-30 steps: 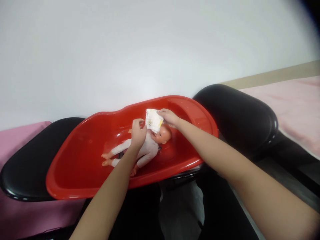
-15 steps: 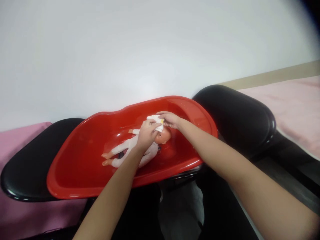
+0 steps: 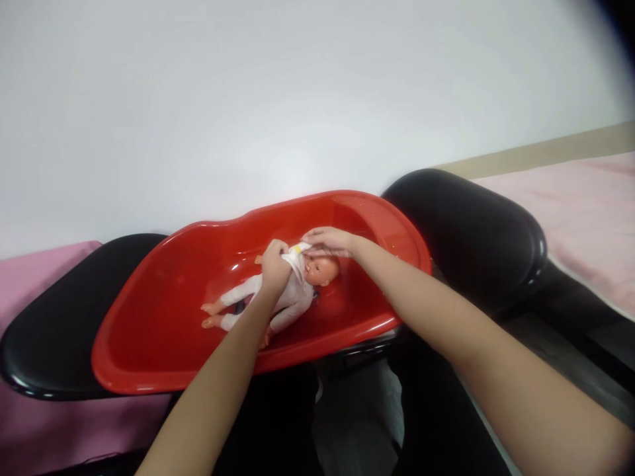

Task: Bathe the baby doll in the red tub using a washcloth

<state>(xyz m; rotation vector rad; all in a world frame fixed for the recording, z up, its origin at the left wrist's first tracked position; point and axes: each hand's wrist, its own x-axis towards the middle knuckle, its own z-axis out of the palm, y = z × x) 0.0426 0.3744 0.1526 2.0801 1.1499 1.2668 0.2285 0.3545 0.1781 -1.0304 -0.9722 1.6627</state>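
A baby doll [image 3: 321,270] in white clothes lies on its back in a red baby bathtub [image 3: 153,317], head to the right and bare feet to the left. Over its chest, close to the chin, a small white cloth [image 3: 296,254] with a yellow patch is stretched between my two hands. My left hand [image 3: 276,264] is closed on the cloth's left end. My right hand [image 3: 327,242], beside the doll's head, pinches the other end. My left forearm covers part of the doll's body.
Black rounded panels flank the tub, one on the left [image 3: 54,324] and one on the right [image 3: 466,231]. Pink covers lie beyond them, on the left [image 3: 44,277] and right [image 3: 595,211]. A white wall [image 3: 278,99] rises behind the tub.
Both hands have brought the cloth left and down, from over the doll's face to its chest. The face now shows, and the cloth is stretched rather than held flat.
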